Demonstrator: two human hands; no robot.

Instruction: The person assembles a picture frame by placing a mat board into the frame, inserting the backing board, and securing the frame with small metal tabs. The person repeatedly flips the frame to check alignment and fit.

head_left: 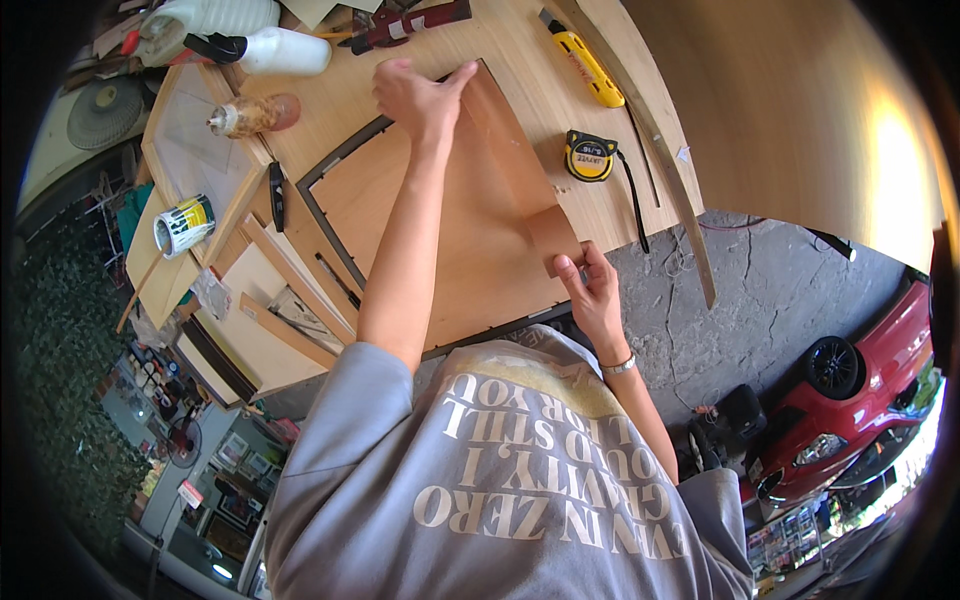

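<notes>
A dark-edged picture frame with a light brown backing panel lies before me on the wooden table. Along its right side runs a wide strip of brown paper tape, its near end curled up off the panel. My right hand pinches that loose end between thumb and fingers. At the far edge, my left hand rests on the frame near its far right corner. Its thumb stretches out onto the strip's far end, apart from the other fingers, which bend down and are partly hidden.
Right of the frame lie a yellow-black tape measure and a yellow utility knife. A red-black tool, a white spray bottle and a glue bottle sit farther back. Left are a white tub, black cutter and wood strips.
</notes>
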